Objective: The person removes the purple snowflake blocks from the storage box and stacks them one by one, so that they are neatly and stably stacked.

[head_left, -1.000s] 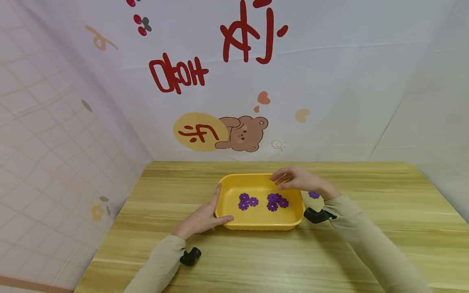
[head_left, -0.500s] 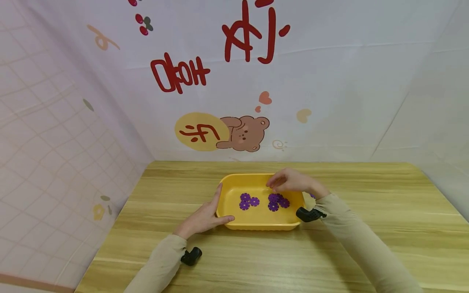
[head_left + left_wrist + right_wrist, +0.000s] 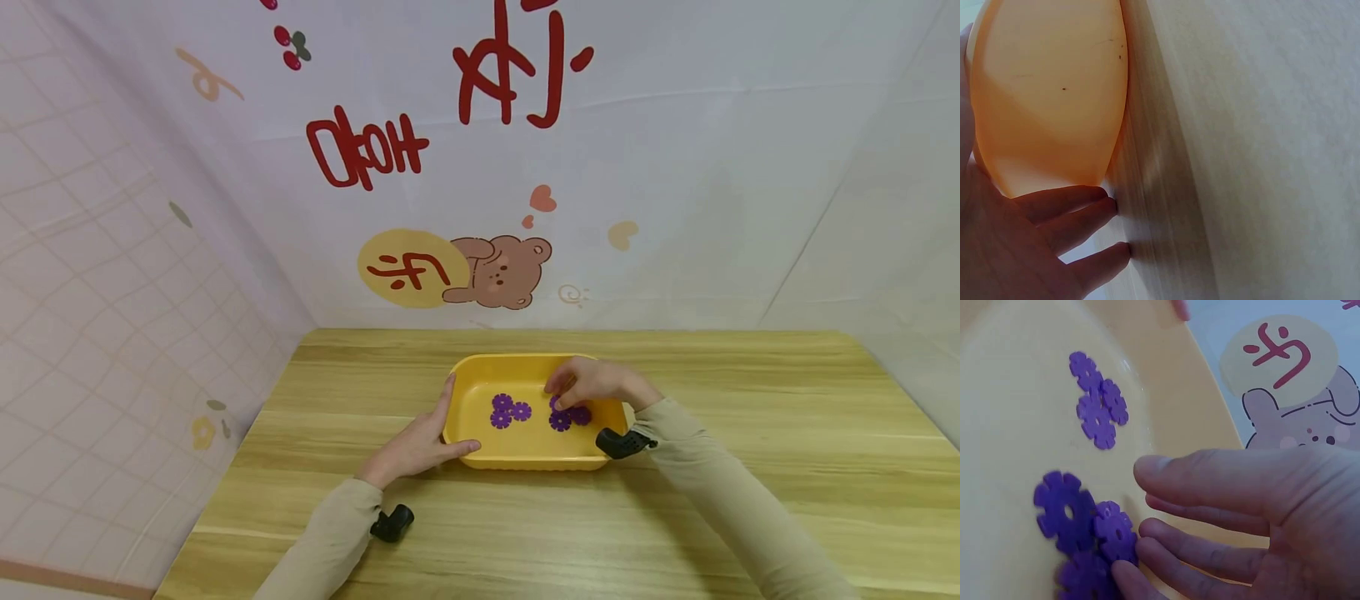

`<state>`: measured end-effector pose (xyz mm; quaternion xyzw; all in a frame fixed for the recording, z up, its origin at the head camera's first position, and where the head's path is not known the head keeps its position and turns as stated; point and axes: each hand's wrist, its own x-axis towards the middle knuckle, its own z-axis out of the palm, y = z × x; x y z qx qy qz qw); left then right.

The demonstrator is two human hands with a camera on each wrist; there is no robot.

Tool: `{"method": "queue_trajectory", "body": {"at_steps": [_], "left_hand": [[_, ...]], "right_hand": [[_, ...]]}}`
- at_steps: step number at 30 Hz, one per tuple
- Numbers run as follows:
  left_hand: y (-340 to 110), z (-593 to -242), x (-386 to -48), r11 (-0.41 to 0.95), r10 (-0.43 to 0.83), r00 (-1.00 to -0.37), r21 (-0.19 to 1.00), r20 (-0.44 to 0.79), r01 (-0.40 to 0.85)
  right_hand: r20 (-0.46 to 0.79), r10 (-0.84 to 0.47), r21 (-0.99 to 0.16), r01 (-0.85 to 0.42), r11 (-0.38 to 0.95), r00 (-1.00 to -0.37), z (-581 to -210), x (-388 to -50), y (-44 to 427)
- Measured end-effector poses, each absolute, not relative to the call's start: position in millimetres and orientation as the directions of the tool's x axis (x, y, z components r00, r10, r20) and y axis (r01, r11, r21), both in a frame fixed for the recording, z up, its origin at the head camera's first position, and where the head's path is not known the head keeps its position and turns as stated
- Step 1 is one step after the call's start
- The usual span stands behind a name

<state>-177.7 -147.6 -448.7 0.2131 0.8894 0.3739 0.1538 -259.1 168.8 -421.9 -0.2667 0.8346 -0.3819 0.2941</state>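
Observation:
A yellow plastic tray (image 3: 540,463) stands on the table with purple flower-shaped notched discs in it. My left hand (image 3: 416,443) holds its left end, thumb over the front rim and the other fingers outside along the wall. Three discs (image 3: 500,419) lie together in the tray's left half. My right hand (image 3: 596,381) reaches over the back right part, above a second group of discs (image 3: 559,422). The right wrist view shows thumb and fingers apart, with fingertips close beside a disc (image 3: 1110,540); nothing is visibly held. The hand partly covers this group.
The wood-grain table (image 3: 360,367) extends around the tray. Behind it hangs a pale backdrop (image 3: 675,192) printed with a bear and red characters. Black wrist cameras sit on both arms, the right one (image 3: 621,444) over the tray's right rim.
My right hand has moved left and down into the tray, now over the right group of discs. A disc seen beyond the tray's right end is now hidden. The left hand stays put.

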Motion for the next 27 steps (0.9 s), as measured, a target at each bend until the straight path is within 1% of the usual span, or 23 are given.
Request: {"method": "queue_trajectory", "body": {"at_steps": [7,11,18,21,27], "left_hand": [[-148,-449,-178,0.637,0.493,-0.862,0.724,-0.119,0.265],[-149,-449,-178,0.637,0.492,-0.862,0.726,-0.123,0.26],[-148,-450,-178,0.628,0.501,-0.858,0.73,-0.115,0.269],[-148,-450,-177,0.627,0.502,-0.858,0.73,-0.111,0.273],[-149,-451,-178,0.63,0.5,-0.86,0.725,-0.105,0.278]], "right_hand": [[-0.242,-0.704,-0.841,-0.217,0.496,-0.668,-431,-263,166],[-0.211,-0.736,-0.861,-0.234,0.452,-0.643,-435,-265,163],[-0.153,-0.784,-0.867,-0.299,0.399,-0.602,-443,-269,157],[-0.158,-0.772,-0.853,-0.309,0.421,-0.616,-442,-270,154],[-0.193,-0.726,-0.796,-0.327,0.509,-0.66,-439,-272,151]]}}
